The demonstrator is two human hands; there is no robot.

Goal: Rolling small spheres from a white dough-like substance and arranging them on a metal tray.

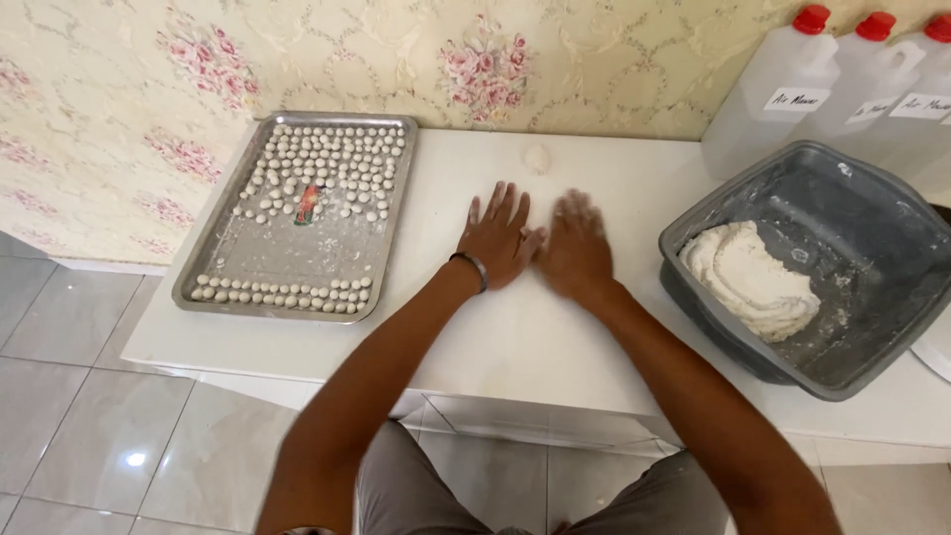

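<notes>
My left hand (498,238) lies flat on the white tabletop (515,337), fingers spread, a dark band on its wrist. My right hand (575,248) is beside it, palm down and blurred by motion; anything under the palms is hidden. A small lump of white dough (536,158) sits on the table beyond the hands, near the wall. To the left, a metal tray (223,260) holds several rows of small white dough balls (327,163) and a small red-and-green object (309,203). A grey plastic tub (872,297) on the right holds a large mass of dough (748,279).
Three clear plastic jugs (783,89) with red caps and white labels stand at the back right against floral wallpaper. Part of a white round object (936,347) shows at the right edge. The low table stands on pale floor tiles (89,436).
</notes>
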